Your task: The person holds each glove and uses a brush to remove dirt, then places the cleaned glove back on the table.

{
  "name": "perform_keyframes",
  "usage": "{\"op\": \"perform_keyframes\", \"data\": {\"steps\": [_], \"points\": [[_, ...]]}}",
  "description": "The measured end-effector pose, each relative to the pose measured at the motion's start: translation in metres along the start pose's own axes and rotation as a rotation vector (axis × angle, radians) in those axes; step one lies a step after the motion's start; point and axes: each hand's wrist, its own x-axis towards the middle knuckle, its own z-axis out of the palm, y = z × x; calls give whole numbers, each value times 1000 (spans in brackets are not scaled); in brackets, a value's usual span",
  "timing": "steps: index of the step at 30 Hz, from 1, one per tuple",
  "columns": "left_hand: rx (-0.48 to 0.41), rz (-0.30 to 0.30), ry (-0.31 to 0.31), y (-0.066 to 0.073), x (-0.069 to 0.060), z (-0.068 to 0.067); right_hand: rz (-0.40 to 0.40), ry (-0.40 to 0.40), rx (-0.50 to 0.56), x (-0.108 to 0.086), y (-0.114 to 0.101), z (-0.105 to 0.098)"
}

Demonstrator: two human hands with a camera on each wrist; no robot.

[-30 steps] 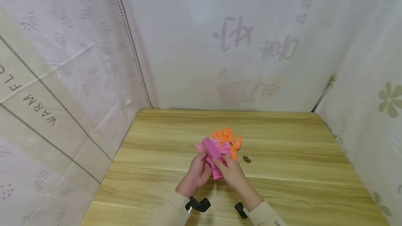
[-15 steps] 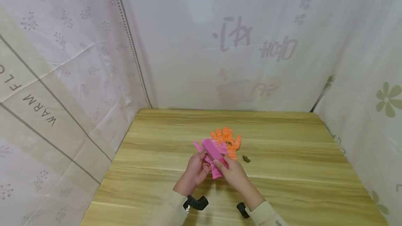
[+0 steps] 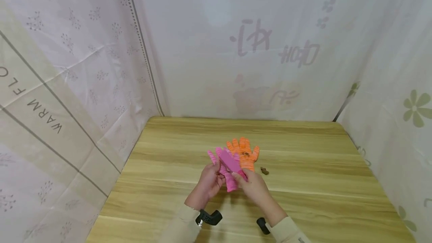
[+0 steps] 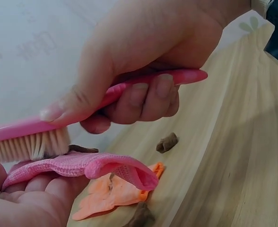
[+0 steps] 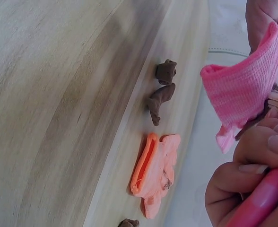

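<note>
My left hand (image 3: 207, 183) holds a pink knit glove (image 3: 229, 183) above the table. In the left wrist view its fingers lie beneath the glove, whose open cuff faces right. With my right hand (image 3: 254, 188) I grip the handle of a pink brush (image 3: 231, 161). Its pale bristles (image 4: 32, 145) face down against the glove, at a dark brown patch (image 4: 83, 149). The brush head covers part of the glove's palm and fingers in the head view. Just beyond, an orange glove (image 3: 249, 163) lies flat, with a brown mark on it.
One brown lump (image 3: 264, 170) lies on the wooden table (image 3: 314, 183), right of the orange glove. More brown lumps (image 5: 166, 72) show in the right wrist view. Patterned cloth (image 3: 202, 66) hangs behind the table and along both sides.
The brush has slid slightly down and right over the pink glove, along with my right hand. My left hand and the glove have shifted a little left. The orange glove stays put.
</note>
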Motion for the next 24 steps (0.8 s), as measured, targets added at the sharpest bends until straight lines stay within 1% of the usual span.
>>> {"op": "perform_keyframes", "data": {"steps": [4, 9, 18, 21, 24], "points": [[9, 2, 12, 3, 0, -1, -7, 11, -14, 0, 1, -2], [17, 1, 6, 6, -2, -1, -13, 7, 1, 0, 0, -4], [-1, 3, 28, 5, -4, -4, -5, 11, -18, -2, 3, -8], [4, 9, 29, 5, -5, -4, -7, 18, 9, -2, 2, -9], [19, 20, 7, 6, -6, -4, -21, 35, 65, -3, -3, -8]]}}
